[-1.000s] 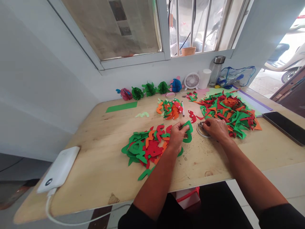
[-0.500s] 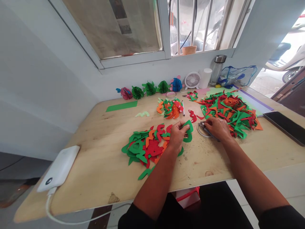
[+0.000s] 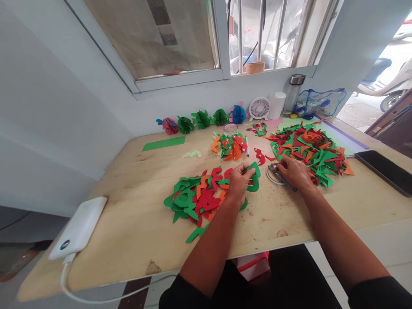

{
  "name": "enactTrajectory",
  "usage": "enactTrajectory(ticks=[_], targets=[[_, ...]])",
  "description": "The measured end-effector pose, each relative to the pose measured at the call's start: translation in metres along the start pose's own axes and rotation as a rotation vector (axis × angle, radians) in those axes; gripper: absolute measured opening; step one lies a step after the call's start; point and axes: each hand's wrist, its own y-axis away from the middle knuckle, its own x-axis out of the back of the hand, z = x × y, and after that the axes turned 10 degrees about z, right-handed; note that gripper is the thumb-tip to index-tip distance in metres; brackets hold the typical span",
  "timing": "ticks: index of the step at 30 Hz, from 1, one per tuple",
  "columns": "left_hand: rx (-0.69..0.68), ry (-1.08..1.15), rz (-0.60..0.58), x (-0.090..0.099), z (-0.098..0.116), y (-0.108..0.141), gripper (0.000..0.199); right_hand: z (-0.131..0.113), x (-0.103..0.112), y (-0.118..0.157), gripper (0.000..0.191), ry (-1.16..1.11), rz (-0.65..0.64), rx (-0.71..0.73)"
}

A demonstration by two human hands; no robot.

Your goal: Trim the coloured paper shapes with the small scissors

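Note:
Between thumb and fingers of my left hand point(image 3: 238, 182) is a wavy green paper cutout point(image 3: 255, 178), raised above the table. Under and beside that forearm spreads a pile of green, red and orange paper cutouts point(image 3: 189, 197). My right hand point(image 3: 293, 171) has its fingers curled together at a grey, pliers-like metal tool point(image 3: 282, 177), whose exact kind I cannot make out. The tool lies over a pale ring point(image 3: 269, 179) on the tabletop. Just past this hand is a large heap of green, red and orange paper scraps point(image 3: 318, 150).
A smaller cutout pile point(image 3: 230, 146) and a pen point(image 3: 247, 146) lie farther back. Paper honeycomb figures point(image 3: 202, 119), a small fan point(image 3: 259, 108) and a glass bottle point(image 3: 292, 95) stand along the wall. A phone point(image 3: 386, 171) lies right, a white power bank point(image 3: 79, 227) left.
The grey tool's handle shows a little more below my right hand, which has shifted slightly. My left hand keeps the green cutout in nearly the same place.

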Motion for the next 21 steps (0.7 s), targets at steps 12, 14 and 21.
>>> enactTrajectory(ticks=[12,14,21], targets=[[-0.018,-0.013,0.007,0.0,-0.002,-0.002,0.017,-0.002,0.002,0.001,0.024,-0.507,0.077,-0.027],[-0.024,-0.011,0.014,0.0,-0.003,-0.003,0.019,-0.005,0.005,0.003,0.027,-0.633,0.038,-0.054],[-0.04,-0.016,0.035,0.0,-0.003,-0.003,0.025,-0.033,0.028,0.014,0.033,-1.091,-0.176,-0.121]])
